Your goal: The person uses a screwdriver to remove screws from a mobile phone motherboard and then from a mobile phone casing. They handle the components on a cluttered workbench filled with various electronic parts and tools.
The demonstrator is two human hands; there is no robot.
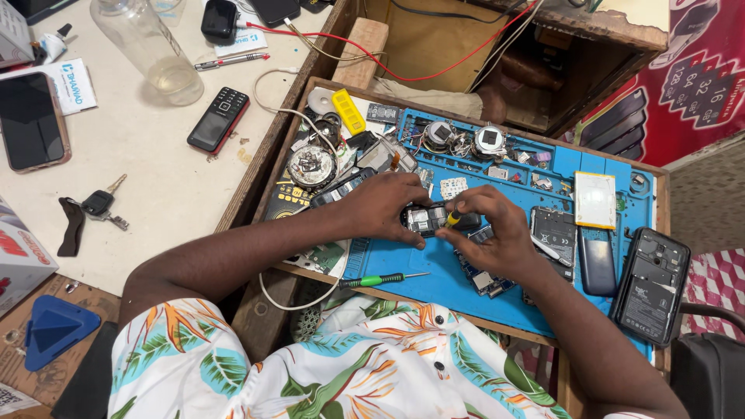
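Head view looks down on a blue work mat [434,283] lying in a wooden tray, and every place below is told from that mat. Over its middle the left hand [386,206] is closed around a small opened phone [425,219], gripping it from the left side so that its bare insides face up. The right hand [497,233] meets it from the right, fingers pinched shut on a yellow-handled screwdriver [453,218] whose tip rests on the phone. Near the front edge of the mat, just below the hands, lies a green-handled screwdriver [380,280], untouched. At the back of the mat sit two round metal parts with wires [466,140]. Toward the right end of the mat lie a white battery [595,199], a dark blue phone cover [596,266] and, at the very right edge, a black phone back shell [650,285]. Just off the left end of the mat is a heap of loose parts with a round speaker [311,166] and a yellow rectangular piece [348,111]. Well to the left of the mat, on the pale bench [155,202], rest a black and red keypad phone [218,119], a clear bottle [151,48], a smartphone [29,120] and a set of keys [102,206].
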